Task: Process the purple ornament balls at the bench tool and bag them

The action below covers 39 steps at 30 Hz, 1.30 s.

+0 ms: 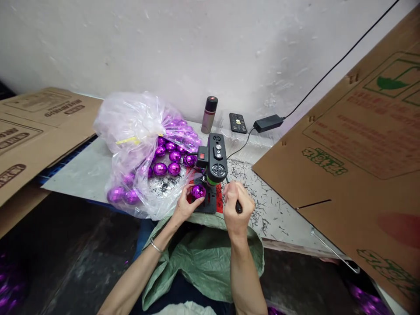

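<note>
My left hand (185,204) pinches a shiny purple mirrored ball (198,191) between thumb and fingers, at the base of a small black bench machine (217,159). The ball sits just below the machine's head, over its dark slotted base plate. To the right, my right hand (238,205) is wrapped round a black lever handle (239,207) of the machine. Left of the machine, a clear plastic bag (131,127) lies open with several purple balls (160,169) in and around its mouth.
Small black bits litter the grey table (82,175). Behind the machine are a spray can (209,114), a phone (238,123) and a black power adapter (268,123) with its cable. Cardboard (348,144) leans at right; more cardboard (42,118) lies left. A green sack (203,258) hangs below.
</note>
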Motion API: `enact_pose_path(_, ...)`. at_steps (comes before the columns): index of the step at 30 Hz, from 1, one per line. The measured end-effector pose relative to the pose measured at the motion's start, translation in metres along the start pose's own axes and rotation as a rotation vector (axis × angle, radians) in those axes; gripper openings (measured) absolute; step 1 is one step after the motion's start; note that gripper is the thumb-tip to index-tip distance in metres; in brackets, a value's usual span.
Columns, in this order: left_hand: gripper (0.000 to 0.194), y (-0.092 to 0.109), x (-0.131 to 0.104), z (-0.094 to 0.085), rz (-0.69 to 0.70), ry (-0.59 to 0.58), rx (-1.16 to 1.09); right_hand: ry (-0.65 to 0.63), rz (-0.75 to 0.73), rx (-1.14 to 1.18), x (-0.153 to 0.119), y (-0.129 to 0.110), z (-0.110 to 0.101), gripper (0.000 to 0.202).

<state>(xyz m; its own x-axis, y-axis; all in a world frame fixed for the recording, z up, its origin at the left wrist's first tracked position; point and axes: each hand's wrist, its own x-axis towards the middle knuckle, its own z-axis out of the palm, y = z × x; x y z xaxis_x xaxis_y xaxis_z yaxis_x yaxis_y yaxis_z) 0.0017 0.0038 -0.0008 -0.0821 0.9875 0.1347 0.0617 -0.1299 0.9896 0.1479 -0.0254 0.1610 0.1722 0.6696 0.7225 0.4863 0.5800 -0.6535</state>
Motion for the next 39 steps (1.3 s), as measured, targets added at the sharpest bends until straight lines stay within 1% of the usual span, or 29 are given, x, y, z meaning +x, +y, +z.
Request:
enact_pose_path(3,0.061,-0.008,0.002,0.003,0.064,0.008,0.120,0.004,0.014,0.000,-0.003,0.001,0.000,0.040)
enact_pose_path(10,0.057,-0.003,0.008,0.006,0.252,-0.074,0.399,-0.008,0.014,0.005,-0.006,0.002,-0.001,0.039)
enact_pose_path(13,0.059,-0.006,0.009,0.008,0.316,-0.067,0.435,-0.008,0.010,0.014,-0.007,0.002,-0.001,0.039)
enact_pose_path(15,0.059,-0.009,0.010,0.009,0.321,-0.058,0.424,-0.003,0.003,0.019,-0.009,0.004,-0.001,0.038)
enact_pose_path(19,0.061,-0.013,0.011,0.011,0.289,-0.063,0.392,0.024,-0.044,0.010,-0.017,0.011,0.001,0.034)
enact_pose_path(22,0.062,-0.013,0.012,0.011,0.268,-0.064,0.375,0.059,-0.096,-0.011,-0.030,0.022,0.006,0.033)
enact_pose_path(28,0.060,-0.012,0.011,0.011,0.274,-0.060,0.358,0.121,-0.188,-0.053,-0.055,0.048,0.019,0.037)
enact_pose_path(32,0.062,-0.011,0.011,0.012,0.285,-0.056,0.364,0.164,-0.220,-0.038,-0.058,0.055,0.024,0.039)
enact_pose_path(39,0.062,-0.015,0.010,0.012,0.300,-0.044,0.384,0.182,-0.219,-0.031,-0.061,0.059,0.026,0.040)
